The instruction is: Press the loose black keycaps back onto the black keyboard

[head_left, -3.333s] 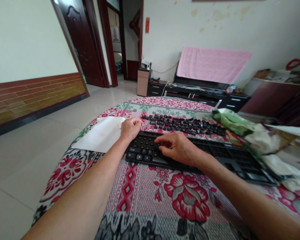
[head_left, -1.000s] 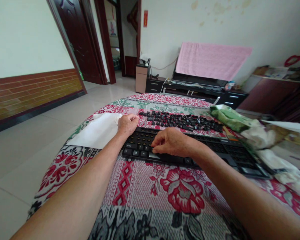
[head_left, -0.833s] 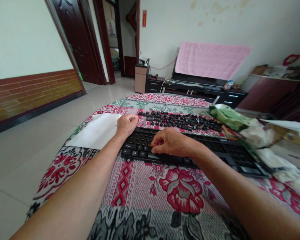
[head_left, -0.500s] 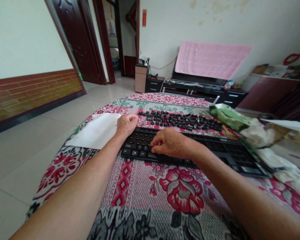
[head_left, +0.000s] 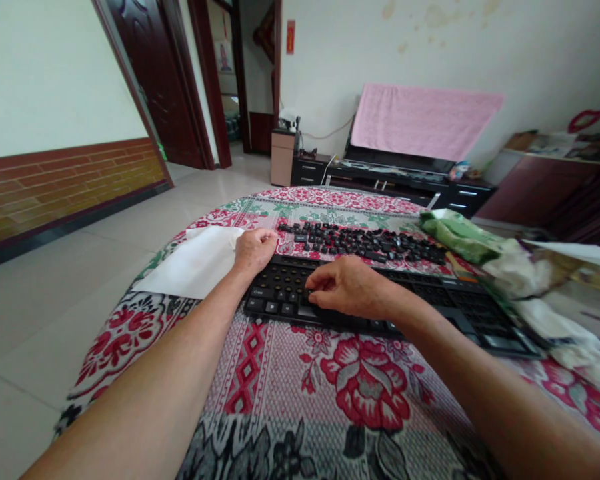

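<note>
A black keyboard (head_left: pixel 460 320) lies across the table, with keycaps seated along its lower left rows and bare switch spots above them. My left hand (head_left: pixel 255 251) rests at its upper left corner, fingers curled closed; whatever they may grip is hidden. Over the bottom rows, left of the middle, my right hand (head_left: pixel 347 287) holds thumb and fingers close together in a pinch, just above the space bar. Anything between those fingertips is too small to make out. Behind the keyboard, many loose black keycaps (head_left: pixel 360 241) are spread in a long heap.
A white sheet (head_left: pixel 193 263) lies left of the keyboard. On the right are a green packet (head_left: pixel 460 235), crumpled white plastic (head_left: pixel 517 270) and a brush (head_left: pixel 459 267). A patterned cloth (head_left: pixel 280 373) covers the table. A pink towel (head_left: pixel 425 120) drapes a screen beyond.
My right hand has shifted slightly right and lifted a little from the keys, its fingertips now somewhat more apart. My left hand stays at the keyboard's corner.
</note>
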Demonstrator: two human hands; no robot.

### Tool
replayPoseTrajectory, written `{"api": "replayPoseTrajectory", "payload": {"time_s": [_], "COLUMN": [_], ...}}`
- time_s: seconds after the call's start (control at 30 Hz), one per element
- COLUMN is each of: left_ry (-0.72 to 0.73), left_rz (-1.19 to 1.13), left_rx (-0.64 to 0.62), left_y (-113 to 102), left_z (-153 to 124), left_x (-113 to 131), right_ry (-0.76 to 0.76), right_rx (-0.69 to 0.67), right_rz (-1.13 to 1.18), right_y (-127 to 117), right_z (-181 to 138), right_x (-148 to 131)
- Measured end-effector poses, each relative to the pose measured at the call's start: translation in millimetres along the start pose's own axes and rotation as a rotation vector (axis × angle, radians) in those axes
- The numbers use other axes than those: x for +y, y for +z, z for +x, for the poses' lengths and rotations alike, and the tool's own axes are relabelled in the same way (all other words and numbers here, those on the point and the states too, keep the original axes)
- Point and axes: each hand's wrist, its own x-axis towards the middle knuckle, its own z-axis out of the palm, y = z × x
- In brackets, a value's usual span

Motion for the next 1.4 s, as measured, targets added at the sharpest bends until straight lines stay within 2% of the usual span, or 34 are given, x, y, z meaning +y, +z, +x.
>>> {"api": "replayPoseTrajectory", "payload": {"time_s": [0.17, 0.57, 1.03, 1.4], "left_ry": [-0.001, 0.003, -0.01, -0.01], "left_rz": [-0.006, -0.009, -0.006, -0.004], "left_rx": [0.002, 0.002, -0.004, -0.005], "left_y": [0.2, 0.6, -1.0, 0.1], "left_z": [0.2, 0.0, -0.2, 0.3], "left_x": [0.0, -1.3, 0.3, -0.8], "right_ry": [-0.059, -0.024, 0.085, 0.031], "right_rx": [-0.012, 0.024, -0.03, -0.068], "right_rz": [-0.026, -0.008, -0.017, 0.01], "right_y": [0.9, 10.0, 5.3, 3.8], "right_z": [-2.7, -2.7, 3.2, 3.6], "right_x": [-0.9, 1.0, -10.6, -6.7]}}
